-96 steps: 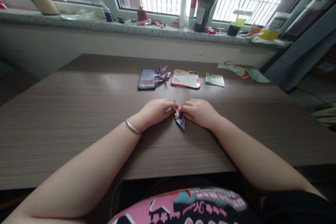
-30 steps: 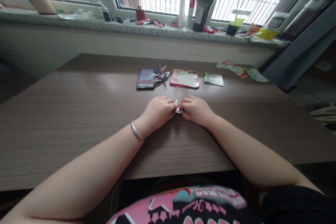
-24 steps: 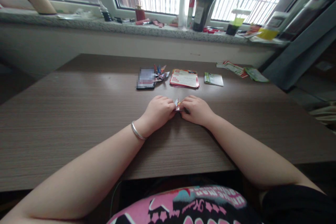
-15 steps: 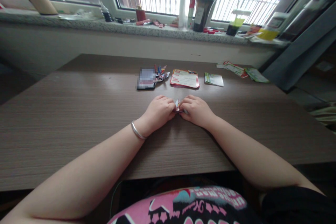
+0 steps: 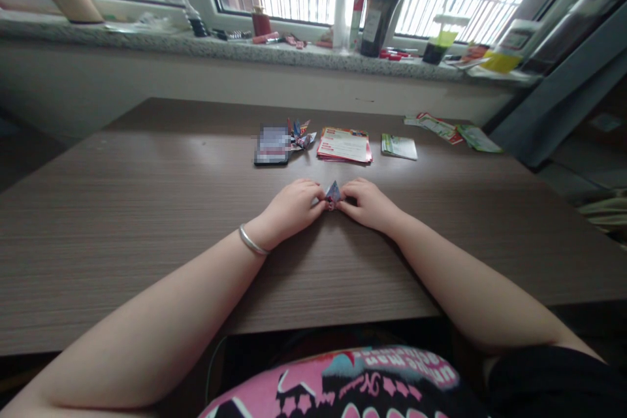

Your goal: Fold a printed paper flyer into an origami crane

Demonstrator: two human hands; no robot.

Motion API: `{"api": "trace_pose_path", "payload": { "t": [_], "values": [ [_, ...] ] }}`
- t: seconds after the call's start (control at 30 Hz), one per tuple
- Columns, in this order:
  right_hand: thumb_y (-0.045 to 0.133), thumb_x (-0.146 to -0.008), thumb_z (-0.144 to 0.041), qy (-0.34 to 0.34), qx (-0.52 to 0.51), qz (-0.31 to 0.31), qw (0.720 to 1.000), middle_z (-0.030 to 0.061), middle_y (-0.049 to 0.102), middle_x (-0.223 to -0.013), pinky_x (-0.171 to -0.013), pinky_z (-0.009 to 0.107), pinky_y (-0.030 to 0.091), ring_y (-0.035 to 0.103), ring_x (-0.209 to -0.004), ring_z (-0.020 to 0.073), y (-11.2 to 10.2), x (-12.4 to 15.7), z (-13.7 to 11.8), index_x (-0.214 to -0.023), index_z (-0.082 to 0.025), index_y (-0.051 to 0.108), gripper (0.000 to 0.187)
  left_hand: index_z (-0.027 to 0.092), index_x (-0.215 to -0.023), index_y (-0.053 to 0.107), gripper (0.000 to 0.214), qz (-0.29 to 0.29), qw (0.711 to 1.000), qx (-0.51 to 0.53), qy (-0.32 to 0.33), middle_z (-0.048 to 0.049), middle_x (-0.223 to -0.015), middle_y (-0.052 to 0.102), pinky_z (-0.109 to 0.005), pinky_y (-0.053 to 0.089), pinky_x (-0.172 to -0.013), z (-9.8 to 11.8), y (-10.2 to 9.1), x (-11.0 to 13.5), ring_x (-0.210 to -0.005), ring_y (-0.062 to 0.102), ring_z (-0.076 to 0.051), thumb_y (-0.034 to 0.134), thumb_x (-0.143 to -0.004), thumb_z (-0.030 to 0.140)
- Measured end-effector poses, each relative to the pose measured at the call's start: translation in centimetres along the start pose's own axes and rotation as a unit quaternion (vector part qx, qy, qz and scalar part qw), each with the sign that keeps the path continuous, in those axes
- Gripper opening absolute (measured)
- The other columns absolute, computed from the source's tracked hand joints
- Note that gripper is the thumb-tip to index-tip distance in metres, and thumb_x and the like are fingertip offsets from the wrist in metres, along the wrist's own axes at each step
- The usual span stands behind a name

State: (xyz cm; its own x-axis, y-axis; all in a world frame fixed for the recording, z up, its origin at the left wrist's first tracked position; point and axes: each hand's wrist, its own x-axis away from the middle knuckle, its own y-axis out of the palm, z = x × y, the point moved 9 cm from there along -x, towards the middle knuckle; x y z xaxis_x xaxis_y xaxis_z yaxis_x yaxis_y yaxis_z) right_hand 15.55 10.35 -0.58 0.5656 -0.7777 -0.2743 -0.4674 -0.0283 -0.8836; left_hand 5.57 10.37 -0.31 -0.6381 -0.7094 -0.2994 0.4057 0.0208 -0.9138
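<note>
Between my two hands is a small piece of folded paper (image 5: 333,193) with a printed pattern and a pointed, triangular top. My left hand (image 5: 298,204), with a silver bangle on its wrist, pinches the paper's left edge. On the other side, my right hand (image 5: 366,204) grips the right edge with thumb and fingers. Both hands rest low over the brown table (image 5: 161,222). Just beyond them lie a stack of printed cards (image 5: 345,145) and a few folded paper pieces (image 5: 302,137).
A phone (image 5: 272,145) with a blurred screen lies left of the folded pieces. To the right are a small green-and-white stack (image 5: 399,146) and loose printed strips (image 5: 441,128). Bottles and a dark cup (image 5: 378,21) stand on the stone windowsill (image 5: 298,57).
My hands have drawn slightly apart. The paper between them now shows a raised triangular point, where before it was mostly covered by my fingers.
</note>
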Motion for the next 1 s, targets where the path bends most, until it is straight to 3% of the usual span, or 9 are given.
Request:
{"api": "trace_pose_path", "payload": {
  "t": [0.17,0.33,0.53,0.77,1.0],
  "values": [
    [0.062,-0.086,-0.026,0.057,0.011,0.024,0.998,0.0043,0.072,-0.079,-0.082,0.032,0.04,0.06,-0.08,0.0184,-0.1,-0.2,0.7,-0.072,-0.019,0.068,0.017,0.018,-0.079,0.07,0.022,-0.004,0.998,0.035,-0.054,-0.0069,-0.088,0.07,-0.035,0.049,-0.086,-0.7,0.0,-0.2,-0.09,0.063,-0.023,0.058,-0.087,0.034],
    [0.066,-0.082,-0.025,0.11,-0.015,0.039,0.993,0.0032,0.071,-0.076,-0.076,0.03,0.039,0.058,-0.077,0.0173,-0.1,-0.2,1.6,-0.068,-0.019,0.067,0.015,0.02,-0.076,0.073,0.019,0.004,0.994,0.034,-0.108,-0.0059,-0.088,0.073,-0.036,0.047,-0.092,-1.1,-0.3,-0.1,-0.098,0.063,-0.025,0.062,-0.082,0.034],
    [0.07,-0.079,-0.032,0.155,-0.04,0.04,0.986,0.0025,0.069,-0.072,-0.067,0.028,0.037,0.057,-0.072,0.016,-0.1,0.0,2.5,-0.064,-0.019,0.066,0.021,0.023,-0.077,0.074,0.026,0.015,0.988,0.051,-0.147,-0.0049,-0.094,0.073,-0.036,0.048,-0.091,-2.1,-0.4,0.3,-0.098,0.065,-0.025,0.064,-0.08,0.047],
    [0.073,-0.078,-0.031,0.144,-0.052,0.055,0.987,0.0021,0.069,-0.074,-0.067,0.028,0.039,0.057,-0.073,0.0159,-0.4,0.2,2.6,-0.068,-0.019,0.066,0.018,0.023,-0.09,0.072,0.022,0.02,0.992,0.038,-0.117,-0.0029,-0.092,0.072,-0.031,0.049,-0.078,-1.4,-0.7,0.5,-0.087,0.065,-0.02,0.06,-0.085,0.042],
    [0.071,-0.079,-0.029,0.101,-0.046,0.066,0.992,0.0026,0.068,-0.081,-0.07,0.028,0.042,0.057,-0.076,0.0159,-0.3,0.2,2.3,-0.081,-0.019,0.069,0.01,0.023,-0.097,0.074,0.023,0.02,0.998,-0.021,-0.048,-0.0055,-0.096,0.072,-0.036,0.047,-0.091,-0.4,-0.6,0.3,-0.097,0.062,-0.023,0.057,-0.09,0.036]
  ]
}}
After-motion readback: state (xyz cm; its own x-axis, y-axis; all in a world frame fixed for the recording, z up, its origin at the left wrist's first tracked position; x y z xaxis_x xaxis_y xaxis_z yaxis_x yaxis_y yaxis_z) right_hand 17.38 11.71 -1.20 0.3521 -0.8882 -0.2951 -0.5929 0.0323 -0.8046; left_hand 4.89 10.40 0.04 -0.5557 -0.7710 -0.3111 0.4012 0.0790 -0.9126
